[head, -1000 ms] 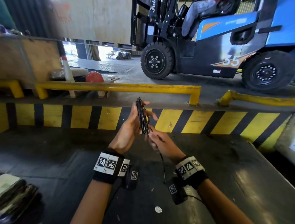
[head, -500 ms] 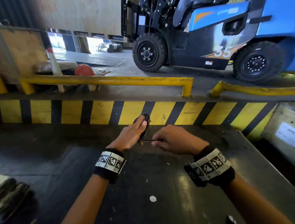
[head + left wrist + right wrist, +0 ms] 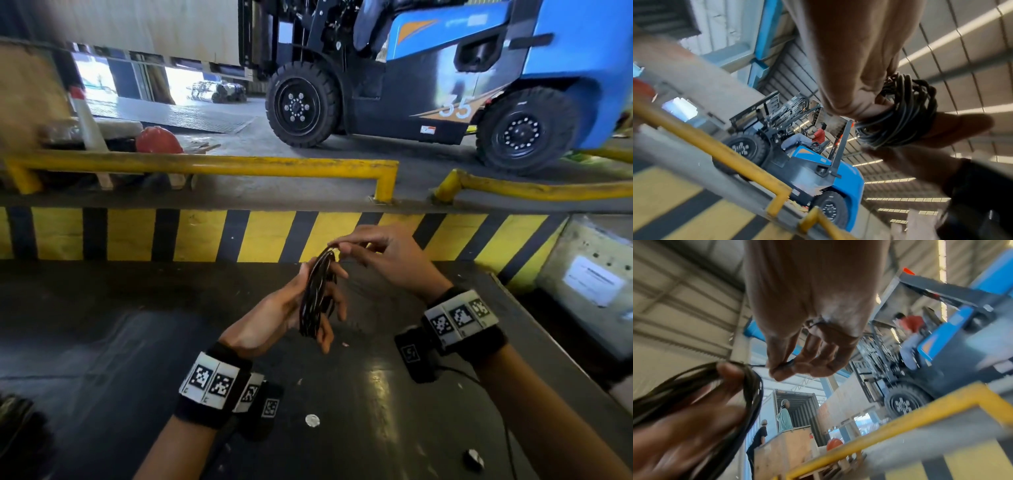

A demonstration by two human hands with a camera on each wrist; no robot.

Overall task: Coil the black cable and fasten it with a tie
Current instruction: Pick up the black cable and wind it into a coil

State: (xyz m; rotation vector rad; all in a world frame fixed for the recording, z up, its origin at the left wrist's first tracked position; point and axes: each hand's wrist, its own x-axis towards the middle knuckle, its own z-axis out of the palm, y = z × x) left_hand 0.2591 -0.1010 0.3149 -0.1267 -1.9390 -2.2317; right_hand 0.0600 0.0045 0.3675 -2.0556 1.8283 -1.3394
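The black cable (image 3: pixel 317 294) is wound into a flat coil of several loops, held on edge above the dark table (image 3: pixel 137 342). My left hand (image 3: pixel 301 301) grips the coil, with fingers curled round its lower half (image 3: pixel 898 116). My right hand (image 3: pixel 356 250) is at the coil's top and pinches the cable's loose end between thumb and forefinger (image 3: pixel 781 368). The short stretch from the pinch runs straight into the coil (image 3: pixel 748 386). I see no tie in any view.
A yellow-and-black striped kerb (image 3: pixel 260 236) borders the table's far side, with yellow rails (image 3: pixel 205 164) behind it. A blue forklift (image 3: pixel 462 78) with a seated driver stands just beyond. A concrete block (image 3: pixel 596 281) sits right of the table, and a small white disc (image 3: pixel 312 420) lies on it.
The coil has been raised from low over the table and turned on edge. My right hand has moved up from beside the coil to its top, still pinching the cable end.
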